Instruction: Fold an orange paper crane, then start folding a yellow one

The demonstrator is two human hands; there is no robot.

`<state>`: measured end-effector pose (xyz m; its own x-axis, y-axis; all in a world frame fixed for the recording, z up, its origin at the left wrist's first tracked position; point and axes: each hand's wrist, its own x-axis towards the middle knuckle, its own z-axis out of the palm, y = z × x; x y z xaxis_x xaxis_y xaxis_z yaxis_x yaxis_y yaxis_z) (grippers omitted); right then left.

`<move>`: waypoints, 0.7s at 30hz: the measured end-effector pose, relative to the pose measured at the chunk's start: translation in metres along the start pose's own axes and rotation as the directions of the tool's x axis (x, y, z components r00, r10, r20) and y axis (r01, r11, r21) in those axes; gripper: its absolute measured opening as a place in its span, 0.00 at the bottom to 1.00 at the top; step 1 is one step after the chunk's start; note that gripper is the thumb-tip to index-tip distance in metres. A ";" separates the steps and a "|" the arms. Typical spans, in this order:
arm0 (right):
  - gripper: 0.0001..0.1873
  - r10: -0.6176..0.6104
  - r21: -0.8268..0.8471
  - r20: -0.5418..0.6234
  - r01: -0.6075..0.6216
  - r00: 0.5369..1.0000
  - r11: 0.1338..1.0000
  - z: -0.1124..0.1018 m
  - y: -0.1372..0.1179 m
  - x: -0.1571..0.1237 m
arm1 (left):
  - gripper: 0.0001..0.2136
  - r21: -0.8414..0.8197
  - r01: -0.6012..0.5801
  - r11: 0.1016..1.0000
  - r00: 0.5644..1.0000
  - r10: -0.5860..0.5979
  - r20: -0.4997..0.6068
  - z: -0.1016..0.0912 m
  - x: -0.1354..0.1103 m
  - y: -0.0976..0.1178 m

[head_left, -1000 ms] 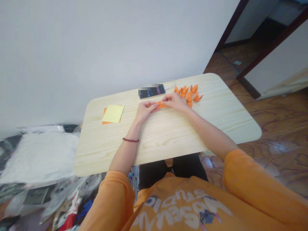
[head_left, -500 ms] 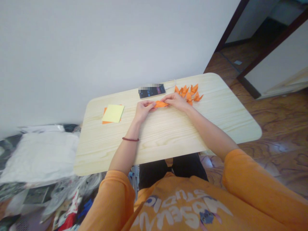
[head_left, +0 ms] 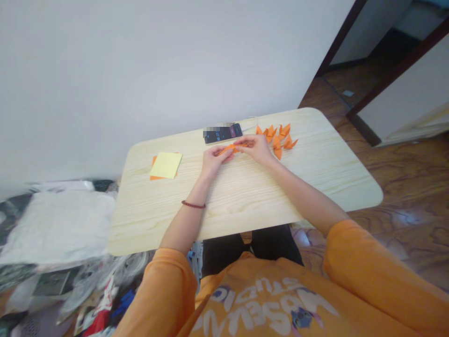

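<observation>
A small folded piece of orange paper (head_left: 233, 148) is pinched between both hands above the middle of the table. My left hand (head_left: 213, 160) grips its left side, with thumb and fingers closed on it. From the right, my right hand (head_left: 257, 149) pinches the other side. The fingers cover much of the paper, so its exact folds are hard to make out. Just right of my right hand sit several orange origami cranes (head_left: 277, 143). A phone (head_left: 223, 134) with a lit screen lies just beyond the hands.
On the table's (head_left: 238, 206) left part lies a yellow paper square (head_left: 166, 164) over orange paper (head_left: 155, 178). A white cable (head_left: 250, 124) runs from the phone. The wall (head_left: 157, 70) borders the far edge; a white bag (head_left: 59, 229) and clutter lie at the lower left.
Both hands have drawn closer together, my left hand shifting slightly right. The orange paper between them has tilted and is more covered by the fingers.
</observation>
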<state>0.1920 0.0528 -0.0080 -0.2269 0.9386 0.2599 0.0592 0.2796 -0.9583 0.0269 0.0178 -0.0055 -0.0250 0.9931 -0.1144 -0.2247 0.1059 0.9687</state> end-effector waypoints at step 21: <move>0.14 -0.186 -0.189 0.019 0.186 0.982 0.964 0.000 -0.004 -0.002 | 0.10 0.166 -0.274 0.947 0.958 0.285 -0.042 0.001 0.000 -0.006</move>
<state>0.1926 0.0500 -0.0044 -0.2520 0.8662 0.4314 0.1986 0.4826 -0.8530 0.0293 0.0174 -0.0108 -0.1283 0.9792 0.1569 -0.0440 -0.1637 0.9855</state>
